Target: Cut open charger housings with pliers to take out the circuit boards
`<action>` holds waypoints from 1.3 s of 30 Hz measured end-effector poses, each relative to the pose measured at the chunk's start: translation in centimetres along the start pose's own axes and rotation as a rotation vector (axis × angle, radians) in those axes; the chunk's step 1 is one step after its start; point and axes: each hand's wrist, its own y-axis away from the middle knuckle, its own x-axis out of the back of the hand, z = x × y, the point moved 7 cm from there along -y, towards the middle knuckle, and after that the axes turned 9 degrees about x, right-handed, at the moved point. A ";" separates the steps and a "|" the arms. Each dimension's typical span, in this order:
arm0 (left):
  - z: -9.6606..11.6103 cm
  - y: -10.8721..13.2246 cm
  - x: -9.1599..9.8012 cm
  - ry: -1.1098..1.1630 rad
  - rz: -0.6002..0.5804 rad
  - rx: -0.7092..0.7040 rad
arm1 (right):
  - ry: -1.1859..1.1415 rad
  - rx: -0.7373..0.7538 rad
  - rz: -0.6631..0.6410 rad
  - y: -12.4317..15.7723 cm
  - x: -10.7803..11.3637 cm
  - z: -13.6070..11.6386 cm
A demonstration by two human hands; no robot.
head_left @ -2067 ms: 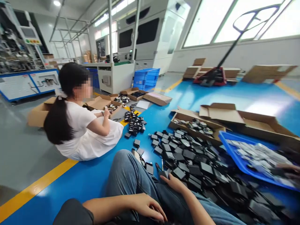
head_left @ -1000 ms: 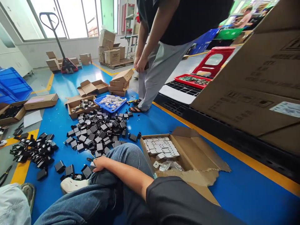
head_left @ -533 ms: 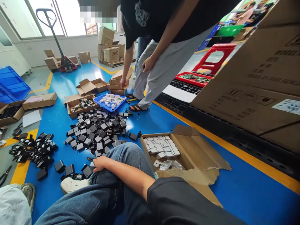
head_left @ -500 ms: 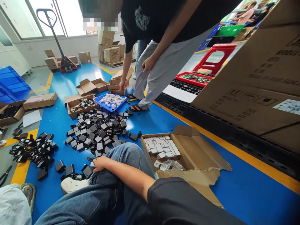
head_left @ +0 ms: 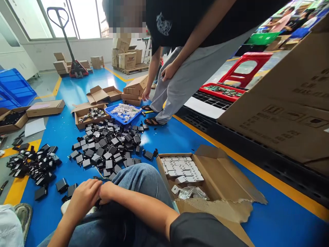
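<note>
I sit on the blue floor with my knee (head_left: 138, 178) in jeans raised. My left hand (head_left: 83, 198) and my right hand (head_left: 106, 191) meet in front of that knee, fingers curled and touching each other. What they hold is hidden. A broad heap of small black adapters (head_left: 108, 147) lies just beyond my hands. A few loose black adapters (head_left: 61, 185) sit to the left of them. An open cardboard box (head_left: 218, 185) with rows of white parts (head_left: 181, 168) stands right of my knee.
A person in a black shirt (head_left: 185, 61) bends over a stack of flat boxes (head_left: 135, 90). Nearby are a blue tray (head_left: 112, 110), a brown box of parts (head_left: 89, 115), another black heap (head_left: 31, 164), a big carton (head_left: 288, 109) and a pallet jack (head_left: 74, 67).
My left hand has come into view and joined my right hand at the knee. The standing person has bent lower toward the flat boxes. My view dipped slightly.
</note>
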 end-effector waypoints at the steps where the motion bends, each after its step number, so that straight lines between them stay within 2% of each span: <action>1: -2.0 -0.1 -1.3 -0.006 -0.078 0.099 | 0.027 0.000 -0.057 0.1 -0.4 -0.4; 4: -5.8 0.9 -4.6 0.042 -0.273 0.302 | 0.096 0.025 -0.209 0.7 -1.5 -1.7; 7: -6.6 2.1 -6.8 0.112 -0.436 0.368 | 0.121 0.055 -0.259 1.1 -1.7 -2.7; 16: -6.1 3.0 -7.3 0.058 -0.644 0.422 | 0.131 0.080 -0.253 1.0 -1.8 -3.2; 20: -6.8 3.6 -7.9 0.041 -0.667 0.463 | 0.149 0.074 -0.262 1.1 -1.5 -3.4; 24: -7.0 3.7 -8.5 0.040 -0.687 0.447 | 0.141 0.076 -0.271 1.1 -1.1 -3.5; 30: -7.4 3.7 -9.2 0.064 -0.677 0.437 | 0.106 0.051 -0.318 0.7 -2.0 -3.0; 39: -7.1 3.4 -9.2 0.027 -0.756 0.447 | 0.106 0.056 -0.227 0.7 -1.9 -2.9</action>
